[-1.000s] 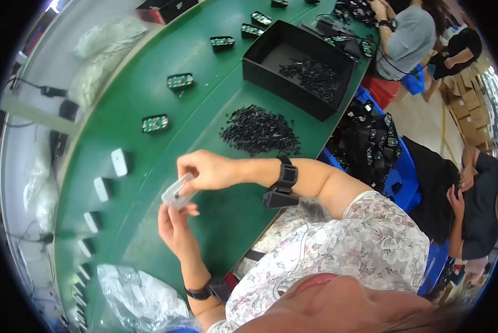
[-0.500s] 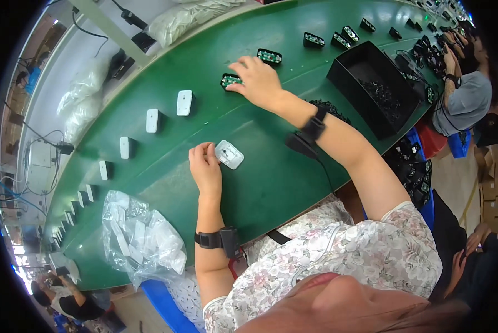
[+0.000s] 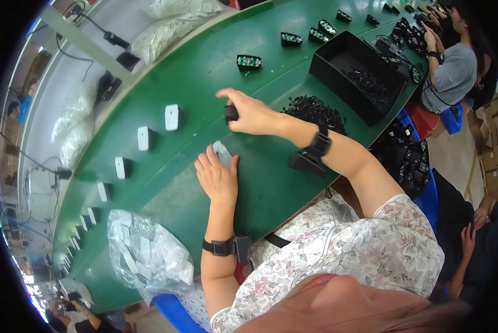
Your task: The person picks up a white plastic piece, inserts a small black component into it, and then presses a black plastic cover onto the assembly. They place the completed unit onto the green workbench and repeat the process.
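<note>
My left hand lies over a white plastic cover on the green table, with fingers along one side and thumb on the other. Part of the cover shows between them; the rest is under the palm. A little farther off to the right, my right hand grips a small black housing between thumb and fingers, above the table. Its inside is turned out of sight. Farther away stands another black housing with a green circuit board showing in it.
Several white-faced units stand in a line at the left. A clear plastic bag of white parts lies near left. Right of my right arm are a pile of small black parts and a black bin. A co-worker sits far right.
My right hand has picked up the nearer black housing from the far row and drawn it back. My left hand has shifted from the white cover's edge to lie over it.
</note>
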Motion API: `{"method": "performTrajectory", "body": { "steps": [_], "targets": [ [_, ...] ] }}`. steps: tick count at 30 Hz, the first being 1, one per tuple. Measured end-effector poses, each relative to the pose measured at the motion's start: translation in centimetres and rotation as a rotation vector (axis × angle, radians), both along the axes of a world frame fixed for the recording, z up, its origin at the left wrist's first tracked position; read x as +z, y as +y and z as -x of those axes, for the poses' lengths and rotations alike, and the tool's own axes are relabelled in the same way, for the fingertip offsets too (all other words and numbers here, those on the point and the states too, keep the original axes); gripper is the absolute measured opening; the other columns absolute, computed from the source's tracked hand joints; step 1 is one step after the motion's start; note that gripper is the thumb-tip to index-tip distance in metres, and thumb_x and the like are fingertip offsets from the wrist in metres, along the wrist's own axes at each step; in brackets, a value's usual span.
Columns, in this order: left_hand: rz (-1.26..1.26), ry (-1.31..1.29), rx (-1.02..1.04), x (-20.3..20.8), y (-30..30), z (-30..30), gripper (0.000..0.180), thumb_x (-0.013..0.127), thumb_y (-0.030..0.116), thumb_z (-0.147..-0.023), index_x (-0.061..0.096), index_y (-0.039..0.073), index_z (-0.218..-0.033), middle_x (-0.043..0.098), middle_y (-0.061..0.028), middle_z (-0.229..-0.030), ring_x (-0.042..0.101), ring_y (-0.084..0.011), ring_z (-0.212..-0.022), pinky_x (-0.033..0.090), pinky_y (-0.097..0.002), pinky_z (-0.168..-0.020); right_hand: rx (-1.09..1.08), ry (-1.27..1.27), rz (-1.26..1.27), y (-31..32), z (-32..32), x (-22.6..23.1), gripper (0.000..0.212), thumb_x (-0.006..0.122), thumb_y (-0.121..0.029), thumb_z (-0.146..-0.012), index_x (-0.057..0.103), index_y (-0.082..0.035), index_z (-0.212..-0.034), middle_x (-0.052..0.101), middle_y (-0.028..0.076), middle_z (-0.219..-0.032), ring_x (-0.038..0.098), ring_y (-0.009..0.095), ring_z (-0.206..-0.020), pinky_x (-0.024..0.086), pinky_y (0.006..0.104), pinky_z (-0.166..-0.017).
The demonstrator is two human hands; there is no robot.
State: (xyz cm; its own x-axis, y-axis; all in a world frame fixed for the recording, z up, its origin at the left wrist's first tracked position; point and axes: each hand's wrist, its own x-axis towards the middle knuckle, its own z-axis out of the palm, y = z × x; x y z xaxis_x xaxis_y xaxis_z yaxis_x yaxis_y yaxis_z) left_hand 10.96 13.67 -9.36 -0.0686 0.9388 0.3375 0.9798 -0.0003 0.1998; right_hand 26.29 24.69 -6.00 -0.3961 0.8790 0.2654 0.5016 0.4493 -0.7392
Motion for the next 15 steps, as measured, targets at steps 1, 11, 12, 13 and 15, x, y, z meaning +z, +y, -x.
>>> {"method": "performTrajectory", "body": {
  "steps": [1, 11, 12, 13, 15],
  "targets": [
    [-0.043, -0.031, -0.068, -0.1, 0.2, 0.3, 0.065, 0.074, 0.027, -0.071, 0.046, -0.001, -0.122, 0.050, -0.0139, -0.103, 0.050, -0.0336, -0.095, 0.043, -0.0400, -0.080, 0.015, -0.187, -0.087, -0.9, -0.9, -0.1, 0.043, 0.065, -0.011, -0.069, 0.049, -0.003, -0.108, 0.056, 0.014, -0.101, 0.053, 0.033, -0.096, 0.046, 0.0412, -0.083],
    [-0.077, -0.271, -0.445, -0.4, 0.2, 2.9, 0.052, 0.066, 0.003, -0.075, 0.049, 0.005, -0.124, 0.057, -0.0107, -0.111, 0.051, -0.0286, -0.106, 0.041, -0.0397, -0.086, -0.064, -0.405, -0.294, -3.0, -3.9, -0.9, 0.030, 0.065, -0.009, -0.078, 0.058, -0.001, -0.106, 0.059, 0.013, -0.102, 0.055, 0.032, -0.098, 0.045, 0.0403, -0.086],
    [-0.066, -0.365, -0.427, -0.6, -0.2, 3.3, 0.054, 0.063, -0.001, -0.076, 0.048, 0.006, -0.127, 0.057, -0.0113, -0.115, 0.052, -0.0295, -0.109, 0.042, -0.0392, -0.090, -0.062, -0.370, -0.234, -3.1, -3.6, -0.3, 0.029, 0.066, -0.010, -0.079, 0.059, -0.001, -0.106, 0.062, 0.013, -0.102, 0.057, 0.031, -0.096, 0.046, 0.0397, -0.086],
    [-0.064, -0.365, -0.403, -1.0, -0.3, 3.6, 0.054, 0.063, -0.001, -0.076, 0.048, 0.006, -0.127, 0.057, -0.0113, -0.115, 0.052, -0.0295, -0.109, 0.042, -0.0392, -0.090, -0.038, -0.367, -0.232, -3.4, -3.2, -0.3, 0.029, 0.066, -0.010, -0.079, 0.059, -0.001, -0.106, 0.062, 0.013, -0.102, 0.057, 0.031, -0.096, 0.046, 0.0397, -0.086],
    [-0.100, -0.645, -0.376, -1.8, -0.6, 4.3, 0.054, 0.059, -0.006, -0.077, 0.048, 0.007, -0.128, 0.055, -0.0111, -0.123, 0.052, -0.0292, -0.113, 0.043, -0.0372, -0.094, 0.074, -0.185, -0.306, -4.4, -2.4, -0.3, 0.029, 0.066, -0.011, -0.079, 0.061, -0.002, -0.106, 0.063, 0.012, -0.104, 0.057, 0.030, -0.098, 0.047, 0.0383, -0.086]
  ]
}}
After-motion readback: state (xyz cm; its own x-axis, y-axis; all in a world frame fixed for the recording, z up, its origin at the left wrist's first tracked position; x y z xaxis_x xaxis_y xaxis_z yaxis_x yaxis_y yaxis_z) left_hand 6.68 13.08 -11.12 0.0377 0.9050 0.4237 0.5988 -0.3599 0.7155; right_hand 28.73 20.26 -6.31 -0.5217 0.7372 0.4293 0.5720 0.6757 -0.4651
